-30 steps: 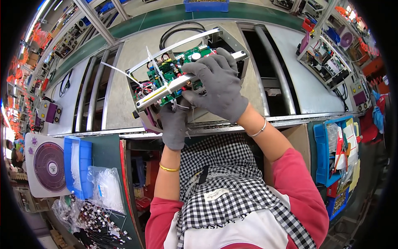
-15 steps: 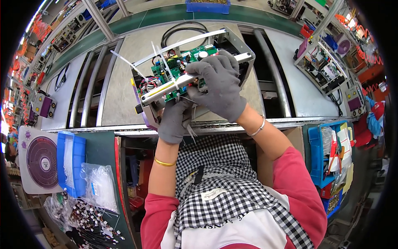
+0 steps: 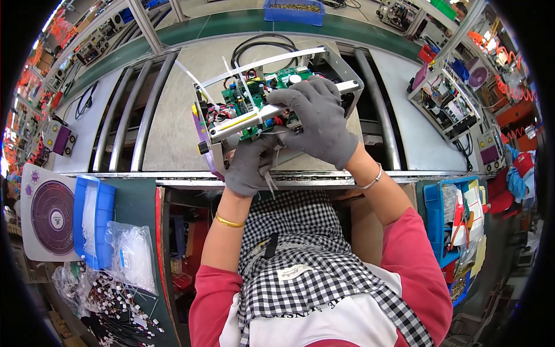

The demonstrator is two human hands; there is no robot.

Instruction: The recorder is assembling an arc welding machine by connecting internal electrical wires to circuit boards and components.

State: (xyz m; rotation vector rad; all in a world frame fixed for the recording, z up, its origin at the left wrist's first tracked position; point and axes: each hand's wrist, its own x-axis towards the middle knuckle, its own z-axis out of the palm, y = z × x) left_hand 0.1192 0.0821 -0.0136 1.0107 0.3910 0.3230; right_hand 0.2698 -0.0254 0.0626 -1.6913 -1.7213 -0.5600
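Note:
An opened electronic unit [image 3: 215, 137] with a metal frame, green circuit boards and bundled wires stands on the bench before me. White cable ties [image 3: 247, 88] stick up from its wiring, and one loops around the front rail. My right hand [image 3: 321, 118], in a grey glove, is closed over the front rail [image 3: 243, 122], fingers above it and thumb below. Lower down, my left hand [image 3: 251, 165], also gloved, is closed at the unit's front. White cable tie tails [image 3: 270, 183] poke out beneath its fingers. The gloves partly hide the tie's fastening point.
A black cable [image 3: 263, 43] lies coiled behind the unit. Metal rollers [image 3: 124, 121] flank the bench plate. At left are a blue bin [image 3: 92, 222], a bag of white ties [image 3: 132, 254] and loose wire harnesses [image 3: 118, 306]. A blue tool bin [image 3: 435, 222] stands at right.
My view has shifted slightly, so the unit and hands appear a little further right. Both hands keep nearly the same grip, close together at the front rail.

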